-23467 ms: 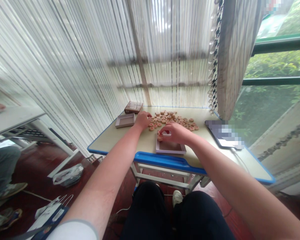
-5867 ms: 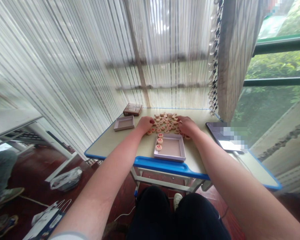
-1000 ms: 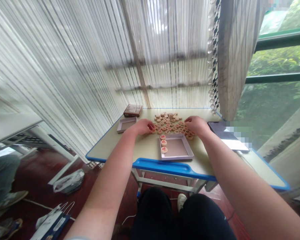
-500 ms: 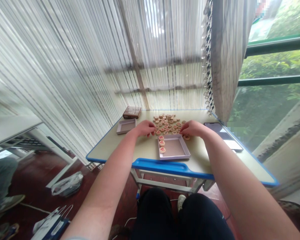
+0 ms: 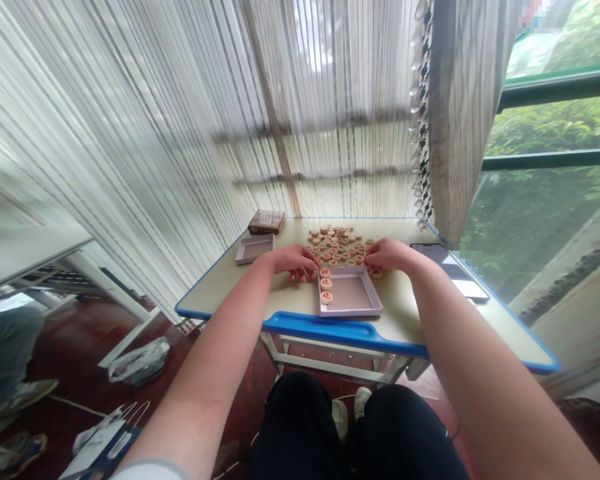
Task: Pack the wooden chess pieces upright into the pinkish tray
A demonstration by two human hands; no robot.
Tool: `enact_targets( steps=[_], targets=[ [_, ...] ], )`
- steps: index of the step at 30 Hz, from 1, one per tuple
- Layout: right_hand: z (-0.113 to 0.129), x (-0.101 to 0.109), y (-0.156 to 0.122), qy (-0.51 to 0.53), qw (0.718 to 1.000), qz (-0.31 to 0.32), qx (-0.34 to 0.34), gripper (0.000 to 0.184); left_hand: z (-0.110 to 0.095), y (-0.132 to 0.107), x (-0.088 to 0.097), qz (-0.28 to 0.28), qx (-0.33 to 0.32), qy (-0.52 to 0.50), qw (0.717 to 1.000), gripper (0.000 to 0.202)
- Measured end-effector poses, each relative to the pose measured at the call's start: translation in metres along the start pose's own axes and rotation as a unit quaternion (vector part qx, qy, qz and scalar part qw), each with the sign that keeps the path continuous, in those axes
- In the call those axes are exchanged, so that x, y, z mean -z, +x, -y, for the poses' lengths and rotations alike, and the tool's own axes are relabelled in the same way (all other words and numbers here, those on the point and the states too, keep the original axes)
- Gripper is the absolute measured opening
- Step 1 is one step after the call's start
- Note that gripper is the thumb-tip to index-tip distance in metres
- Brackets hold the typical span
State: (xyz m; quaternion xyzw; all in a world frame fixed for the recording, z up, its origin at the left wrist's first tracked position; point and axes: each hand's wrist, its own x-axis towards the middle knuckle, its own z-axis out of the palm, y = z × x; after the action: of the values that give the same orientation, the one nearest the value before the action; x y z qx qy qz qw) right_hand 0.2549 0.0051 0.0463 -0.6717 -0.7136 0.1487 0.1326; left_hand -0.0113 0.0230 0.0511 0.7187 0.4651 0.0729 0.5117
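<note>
A shallow light-coloured box tray (image 5: 351,312) lies near the table's front edge. Three round Chinese chess pieces with red characters stand in a column along its left wall, among them a front piece (image 5: 327,298). My left hand (image 5: 297,260) is at the tray's far left corner, fingers curled, its tips at a Chinese chess piece (image 5: 319,262). Beyond the tray's far right corner my right hand (image 5: 386,255) pinches thumb and fingers together among the loose pieces; what lies between them is hidden. Several loose pieces (image 5: 334,241) spread and pile behind the tray.
A second shallow tray (image 5: 255,249) and a brown box (image 5: 267,221) sit at the table's back left. At the right lies a phone (image 5: 430,253) beside a white-and-dark flat item (image 5: 467,287). A blue rim (image 5: 325,325) edges the table (image 5: 230,293). Striped curtains (image 5: 330,153) hang behind.
My left hand has moved right and slightly nearer, to the tray's far left corner. My right hand has shifted slightly right and away. The view has tilted a little; the three pieces stay in the tray.
</note>
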Motion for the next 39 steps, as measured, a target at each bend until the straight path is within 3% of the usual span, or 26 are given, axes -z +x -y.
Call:
enact_targets(
  steps=[5, 9, 14, 22, 26, 29, 32, 34, 36, 39],
  targets=[
    [-0.003, -0.001, 0.002, -0.011, 0.999, 0.020, 0.043, 0.024, -0.001, 0.004, -0.002, -0.012, -0.023, 0.017, 1.000, 0.033],
    [-0.001, -0.001, 0.003, -0.019, 0.999, 0.017, 0.033, 0.025, 0.001, 0.008, -0.004, -0.017, -0.027, 0.005, 0.999, 0.023],
    [0.004, 0.002, 0.000, -0.031, 0.999, 0.008, 0.021, 0.026, 0.003, 0.012, -0.006, -0.038, -0.010, -0.007, 0.999, 0.020],
    [0.004, 0.002, -0.001, -0.046, 0.996, 0.040, 0.058, 0.031, 0.006, 0.014, -0.004, -0.049, 0.008, -0.029, 0.998, 0.022],
    [0.005, 0.001, -0.001, -0.056, 0.996, 0.027, 0.059, 0.024, 0.008, 0.016, -0.001, -0.047, 0.008, -0.032, 0.998, 0.021],
    [0.010, 0.002, -0.003, -0.046, 0.997, -0.023, 0.062, 0.022, 0.009, 0.016, 0.000, -0.055, 0.004, -0.029, 0.998, 0.019],
    [0.024, 0.001, -0.012, -0.018, 0.991, -0.075, 0.108, 0.023, 0.010, 0.015, 0.001, -0.060, -0.003, -0.021, 0.998, 0.015],
    [0.038, -0.003, -0.020, -0.009, 0.983, -0.069, 0.172, 0.023, 0.009, 0.014, 0.001, -0.066, -0.009, -0.013, 0.998, 0.012],
    [0.050, -0.010, -0.029, -0.029, 0.967, -0.034, 0.250, 0.020, 0.008, 0.011, 0.000, -0.070, -0.016, -0.009, 0.997, 0.011],
    [0.059, -0.018, -0.036, -0.081, 0.955, 0.015, 0.286, 0.015, 0.006, 0.008, 0.000, -0.070, -0.021, -0.011, 0.997, 0.011]
  ],
)
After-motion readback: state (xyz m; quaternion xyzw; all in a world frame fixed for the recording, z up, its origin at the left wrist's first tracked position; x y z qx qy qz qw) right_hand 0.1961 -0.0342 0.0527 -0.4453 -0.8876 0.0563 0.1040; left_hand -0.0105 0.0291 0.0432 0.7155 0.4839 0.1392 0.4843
